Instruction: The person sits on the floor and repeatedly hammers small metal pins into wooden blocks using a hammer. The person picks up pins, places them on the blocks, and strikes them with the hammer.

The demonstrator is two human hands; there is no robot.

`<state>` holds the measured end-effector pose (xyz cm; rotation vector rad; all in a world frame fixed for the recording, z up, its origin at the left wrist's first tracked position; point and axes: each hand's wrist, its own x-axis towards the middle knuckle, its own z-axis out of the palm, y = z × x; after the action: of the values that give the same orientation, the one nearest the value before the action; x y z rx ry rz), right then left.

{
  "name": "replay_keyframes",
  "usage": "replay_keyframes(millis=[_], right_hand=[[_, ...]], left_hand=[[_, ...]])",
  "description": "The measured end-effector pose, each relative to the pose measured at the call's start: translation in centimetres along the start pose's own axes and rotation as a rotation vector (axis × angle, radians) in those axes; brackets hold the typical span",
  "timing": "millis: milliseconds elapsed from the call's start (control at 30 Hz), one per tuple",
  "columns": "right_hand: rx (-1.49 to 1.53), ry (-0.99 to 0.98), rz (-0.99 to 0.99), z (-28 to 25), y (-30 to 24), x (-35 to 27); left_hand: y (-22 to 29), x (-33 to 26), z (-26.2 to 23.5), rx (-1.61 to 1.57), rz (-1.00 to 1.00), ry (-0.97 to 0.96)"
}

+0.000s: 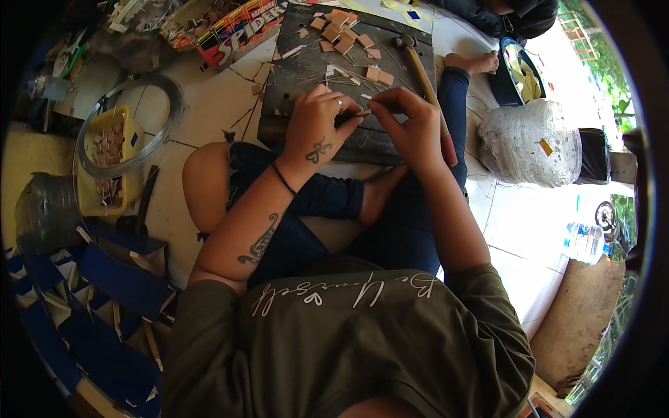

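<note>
My left hand (319,124) pinches a small brown wooden piece (363,113) between thumb and fingers. Close beside it, the thumb and forefinger of my right hand (411,125) are pressed together at the piece's end; whatever they grip is too small to make out. Both hands are over the near edge of a dark low work block (289,83). On its top, beyond my hands, lie a heap of small wooden blocks (341,31), some thin wire lengths (334,73) and a few pale slips. A hammer (424,76) lies along the right side, its handle's red end by my right wrist.
At left, a wire coil (178,104) leans over a yellow basket (129,188) of wooden bits. A printed box (237,35) sits far left. Blue boxes (125,265) are stacked near left. On the right are a dark tub (503,80), a wrapped bundle (526,143) and a water bottle (585,240).
</note>
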<state>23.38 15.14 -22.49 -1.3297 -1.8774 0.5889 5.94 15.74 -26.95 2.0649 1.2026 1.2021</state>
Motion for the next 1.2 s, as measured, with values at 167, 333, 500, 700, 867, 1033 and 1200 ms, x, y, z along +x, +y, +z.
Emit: replay_keyframes(millis=[167,333,500,700,867,1033,1200], right_hand=[[-0.003,-0.005,-0.012,0.0,0.1,0.0],[-0.039,-0.044,-0.077,-0.1,-0.2,0.3],[-0.077,-0.09,-0.157,-0.5,-0.7,0.9],[-0.059,-0.104,-0.152,-0.7,0.1,0.9],[-0.605,0.219,-0.033,-3.4,3.3,-1.4],[-0.716,0.113,0.227,-4.9,6.9,-3.8],[-0.391,0.152,0.007,-5.6,5.3,-4.9]], left_hand=[[0.0,0.0,0.0,0.015,0.001,0.002],[0.1,0.0,-0.1,0.013,0.005,0.002],[0.5,0.5,0.0,-0.043,-0.009,0.006],[0.9,0.6,0.8,-0.123,-0.033,0.081],[0.9,0.6,1.0,-0.161,-0.025,0.081],[1.0,0.7,1.0,-0.227,-0.052,0.046],[1.1,0.8,0.8,-0.16,0.002,0.004]])
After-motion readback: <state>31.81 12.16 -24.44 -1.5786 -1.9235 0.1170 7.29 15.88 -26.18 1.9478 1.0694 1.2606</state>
